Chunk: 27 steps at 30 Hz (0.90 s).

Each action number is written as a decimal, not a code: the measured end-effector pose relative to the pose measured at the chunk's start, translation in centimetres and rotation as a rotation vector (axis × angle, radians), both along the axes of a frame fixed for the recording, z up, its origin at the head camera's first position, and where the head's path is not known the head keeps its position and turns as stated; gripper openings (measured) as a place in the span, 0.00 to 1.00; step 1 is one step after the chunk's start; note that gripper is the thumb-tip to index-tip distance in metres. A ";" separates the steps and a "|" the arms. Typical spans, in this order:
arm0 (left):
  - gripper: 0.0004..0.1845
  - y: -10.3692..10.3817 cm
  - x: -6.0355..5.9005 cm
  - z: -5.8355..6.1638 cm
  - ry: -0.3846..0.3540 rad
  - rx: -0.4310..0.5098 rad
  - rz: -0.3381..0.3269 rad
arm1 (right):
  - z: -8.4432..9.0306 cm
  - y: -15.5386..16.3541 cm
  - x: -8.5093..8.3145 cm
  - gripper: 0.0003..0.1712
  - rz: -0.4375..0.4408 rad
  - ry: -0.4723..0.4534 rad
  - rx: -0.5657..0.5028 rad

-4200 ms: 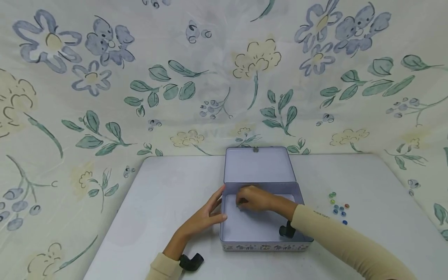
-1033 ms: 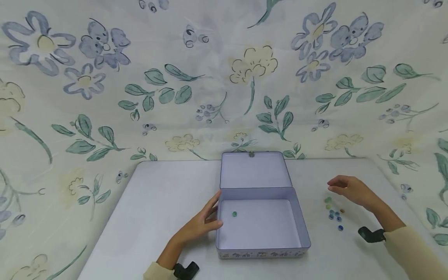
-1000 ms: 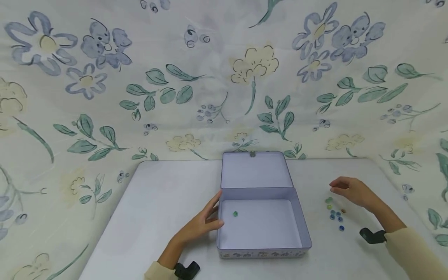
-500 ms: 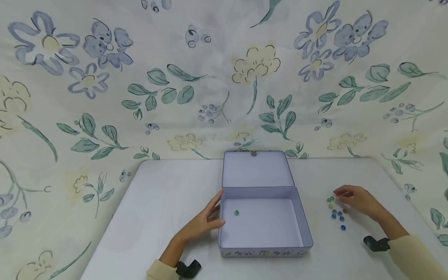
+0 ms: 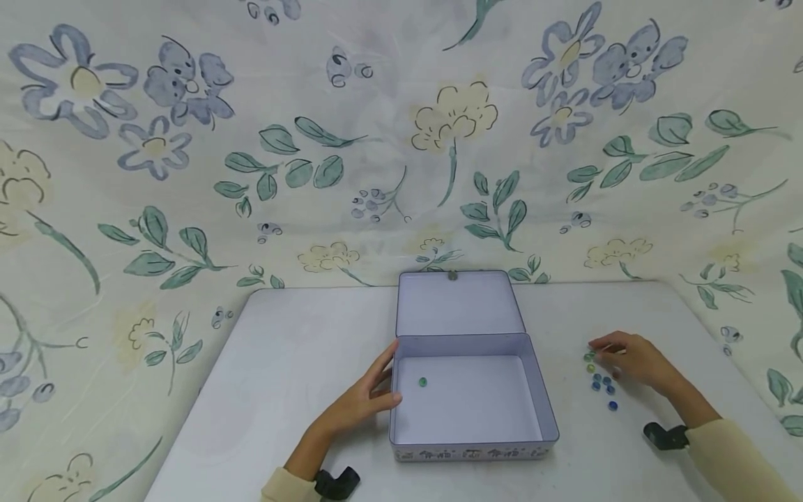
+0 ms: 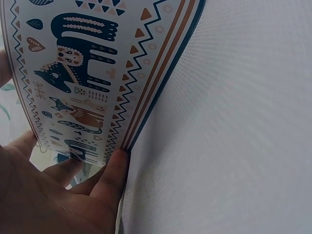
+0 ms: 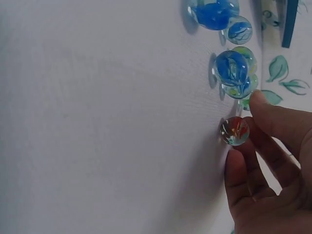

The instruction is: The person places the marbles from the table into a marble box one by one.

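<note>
An open tin box [image 5: 473,452] with a printed side stands mid-table, its hinged lid [image 5: 460,303] tipped back. One green marble [image 5: 423,382] lies on its floor. My left hand [image 5: 360,404] rests against the box's left side, fingers spread, as the left wrist view also shows at the printed wall [image 6: 78,73]. My right hand [image 5: 636,359] is down at the green marbles [image 5: 587,357] on the table. In the right wrist view its thumb tip is right at a green marble [image 7: 245,104]; I cannot tell whether it is pinched. A red-streaked clear marble [image 7: 235,130] sits beside the fingers.
Several blue marbles [image 5: 597,385] and a yellow-green marble [image 5: 590,368] lie on the white table [image 5: 301,335] right of the box. Floral cloth [image 5: 376,139] hangs behind the table. Black wrist devices [image 5: 337,482] sit at both wrists.
My right hand has come out of the box, where a green marble now lies, and over to the marbles at the right, then lowered to the green ones. My left hand stays at the box.
</note>
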<state>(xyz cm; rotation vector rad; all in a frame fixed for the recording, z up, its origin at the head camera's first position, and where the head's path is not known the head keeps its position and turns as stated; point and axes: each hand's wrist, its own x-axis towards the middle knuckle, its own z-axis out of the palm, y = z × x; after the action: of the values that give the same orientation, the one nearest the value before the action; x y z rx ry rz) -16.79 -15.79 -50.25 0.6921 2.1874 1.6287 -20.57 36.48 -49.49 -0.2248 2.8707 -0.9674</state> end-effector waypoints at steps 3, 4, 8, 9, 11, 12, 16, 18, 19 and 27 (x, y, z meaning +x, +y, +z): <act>0.46 0.0 -0.1 0.0 -0.001 -0.001 0.001 | -0.1 -0.2 0.1 0.18 -0.002 0.008 -0.009; 0.46 -0.1 -0.1 0.0 -0.003 -0.001 0.002 | -0.1 -0.2 0.1 0.18 -0.007 0.004 -0.016; 0.46 -0.2 -0.1 -0.2 -0.013 0.001 0.000 | -0.4 -0.3 0.2 0.18 -0.016 -0.003 -0.033; 0.46 -0.2 -0.1 -0.3 -0.011 0.000 -0.001 | -0.5 -0.4 0.2 0.18 -0.021 -0.002 -0.036; 0.46 -0.2 -0.1 -0.3 -0.010 0.002 0.000 | -0.8 -0.4 0.2 0.17 -0.022 0.016 -0.033; 0.46 -0.2 -0.1 -0.3 -0.008 0.002 0.003 | -0.9 -0.4 0.2 0.16 -0.022 0.025 -0.030; 0.46 -0.1 0.1 -0.4 -0.019 0.007 0.001 | -1.2 -0.3 0.4 0.14 -0.042 0.024 -0.022; 0.46 0.0 0.3 -0.4 -0.025 0.006 -0.004 | -1.3 -0.3 0.5 0.14 -0.049 0.007 -0.023; 0.46 0.0 0.3 -0.4 -0.029 0.004 -0.006 | -1.3 -0.2 0.6 0.14 -0.051 -0.003 -0.028; 0.46 0.0 0.1 -0.1 -0.012 -0.015 0.008 | -1.0 -0.3 0.4 0.15 -0.067 -0.009 -0.049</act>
<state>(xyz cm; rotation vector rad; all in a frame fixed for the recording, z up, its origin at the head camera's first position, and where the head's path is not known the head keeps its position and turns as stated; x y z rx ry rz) -16.74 -15.76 -50.31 0.6688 2.1942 1.6144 -20.20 36.17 -50.53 -0.1284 2.8662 -1.0479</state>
